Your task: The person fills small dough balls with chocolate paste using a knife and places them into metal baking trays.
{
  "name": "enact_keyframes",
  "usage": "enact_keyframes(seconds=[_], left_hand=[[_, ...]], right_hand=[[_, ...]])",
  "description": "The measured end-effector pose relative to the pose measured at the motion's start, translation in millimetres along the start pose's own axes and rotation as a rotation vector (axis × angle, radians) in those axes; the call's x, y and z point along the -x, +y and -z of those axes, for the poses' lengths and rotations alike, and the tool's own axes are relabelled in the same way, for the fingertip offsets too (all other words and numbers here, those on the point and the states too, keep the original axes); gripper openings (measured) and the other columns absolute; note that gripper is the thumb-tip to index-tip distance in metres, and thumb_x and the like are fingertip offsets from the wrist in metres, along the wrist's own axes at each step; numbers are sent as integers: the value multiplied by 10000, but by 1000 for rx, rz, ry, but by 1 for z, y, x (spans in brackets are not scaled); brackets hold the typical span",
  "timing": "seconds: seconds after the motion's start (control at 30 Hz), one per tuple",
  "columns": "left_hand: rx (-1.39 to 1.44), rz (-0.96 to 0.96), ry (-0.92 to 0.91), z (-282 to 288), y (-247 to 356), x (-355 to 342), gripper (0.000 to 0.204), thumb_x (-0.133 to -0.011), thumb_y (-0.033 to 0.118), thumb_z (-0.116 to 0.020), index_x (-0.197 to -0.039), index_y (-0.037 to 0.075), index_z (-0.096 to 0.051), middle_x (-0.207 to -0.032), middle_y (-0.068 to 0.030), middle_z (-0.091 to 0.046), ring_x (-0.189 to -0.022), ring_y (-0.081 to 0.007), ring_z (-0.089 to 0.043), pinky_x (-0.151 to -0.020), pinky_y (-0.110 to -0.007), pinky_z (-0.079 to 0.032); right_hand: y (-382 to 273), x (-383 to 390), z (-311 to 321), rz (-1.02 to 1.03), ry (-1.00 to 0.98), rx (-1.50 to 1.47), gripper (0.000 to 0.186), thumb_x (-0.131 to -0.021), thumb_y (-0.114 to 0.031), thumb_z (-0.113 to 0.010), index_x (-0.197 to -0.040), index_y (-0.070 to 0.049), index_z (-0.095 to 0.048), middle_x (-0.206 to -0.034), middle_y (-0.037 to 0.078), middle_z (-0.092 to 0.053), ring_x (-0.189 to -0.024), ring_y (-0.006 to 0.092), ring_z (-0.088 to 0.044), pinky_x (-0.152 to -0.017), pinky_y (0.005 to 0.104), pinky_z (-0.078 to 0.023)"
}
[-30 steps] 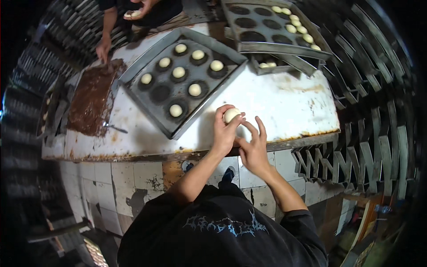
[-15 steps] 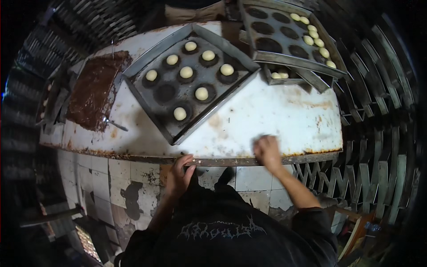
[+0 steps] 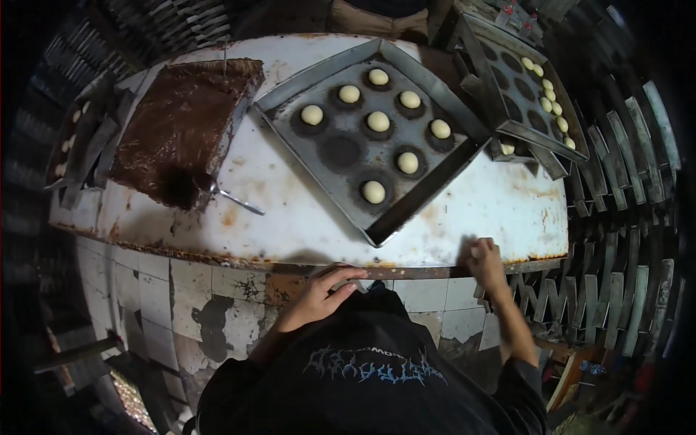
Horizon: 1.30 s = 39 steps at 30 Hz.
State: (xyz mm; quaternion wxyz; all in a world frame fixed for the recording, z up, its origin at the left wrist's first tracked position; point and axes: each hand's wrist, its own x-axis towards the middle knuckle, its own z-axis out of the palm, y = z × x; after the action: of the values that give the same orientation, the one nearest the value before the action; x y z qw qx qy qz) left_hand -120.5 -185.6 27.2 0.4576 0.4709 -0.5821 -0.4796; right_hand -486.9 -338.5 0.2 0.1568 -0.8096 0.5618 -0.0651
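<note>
A square metal tray (image 3: pixel 341 190) stands at an angle on the white table, with several pale dough balls (image 3: pixel 378 121) spaced apart on dark round spots. One spot (image 3: pixel 339 152) at its left side carries no ball. My right hand (image 3: pixel 487 262) rests at the table's front edge, its fingers curled downward; what is under them, if anything, is hidden. At the same edge, further left, my left hand (image 3: pixel 323 293) has its fingers stretched out and thumb apart, nothing visible in it. Left of the tray lies a slab-like brown chocolate mass (image 3: pixel 170 123) with a metal spoon (image 3: pixel 239 202) at its corner.
Another tray (image 3: pixel 507 119) with dough balls along one side sits raised at the back right, over another container. A narrow box (image 3: pixel 69 145) with pale balls stands far left. A person (image 3: pixel 380 18) stands beyond the table. Slatted racks (image 3: pixel 616 290) line the right.
The view has swung left, so the table's things appear further right and the chocolate shows more fully. My left fingers have straightened along the table edge; my right hand stays low at the edge.
</note>
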Motion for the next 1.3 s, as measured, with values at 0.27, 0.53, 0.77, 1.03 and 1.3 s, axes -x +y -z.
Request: enact_keyframes(seconds=[0.27, 0.53, 0.77, 1.03, 1.3], left_hand=[[9, -20, -69, 42, -4, 20, 274, -876, 109, -588, -1144, 56, -580, -1135, -107, -608, -1078, -231, -574, -917, -315, -440], [95, -32, -89, 19, 10, 8, 283, -849, 34, -588, -1131, 16, -575, -1145, -96, -605, -1021, -191, -574, -898, -305, -433], [297, 112, -11, -69, 7, -22, 263, -863, 26, -564, -1123, -13, -568, -1116, -137, -617, -1044, -219, -578, -958, -308, -396], [373, 210, 242, -182, 8, -14, 291, -902, 5, -485, -1189, -43, -496, -1115, -171, -602, -1089, -238, -557, -925, -315, -413], [135, 255, 225, -209, 45, -16, 317, -904, 17, -477, -1218, -25, -493, -1170, -144, -579, -1151, -186, -505, -983, -322, -380]], right_hand=[[-196, -163, 37, 564, 3, -432, 261, -783, -117, -631, -1007, 7, -581, -948, 146, -594, -886, 261, -596, -748, 388, -479], [-258, -243, -100, 436, -203, 109, 521, -777, -262, -593, -1222, -22, -468, -1232, 267, -443, -1136, 446, -431, -963, 500, -380], [-83, -212, 92, 590, 719, -122, 148, -693, -170, -649, -782, -57, -612, -758, 120, -588, -815, 320, -558, -709, 413, -445], [256, -277, 246, -424, 349, 316, 290, -758, -168, -600, -980, 17, -616, -977, 232, -644, -957, 346, -632, -814, 433, -504], [291, -291, 249, -205, 518, -470, 258, -757, -168, -646, -943, -9, -565, -727, 12, -556, -590, 113, -506, -548, 277, -437]])
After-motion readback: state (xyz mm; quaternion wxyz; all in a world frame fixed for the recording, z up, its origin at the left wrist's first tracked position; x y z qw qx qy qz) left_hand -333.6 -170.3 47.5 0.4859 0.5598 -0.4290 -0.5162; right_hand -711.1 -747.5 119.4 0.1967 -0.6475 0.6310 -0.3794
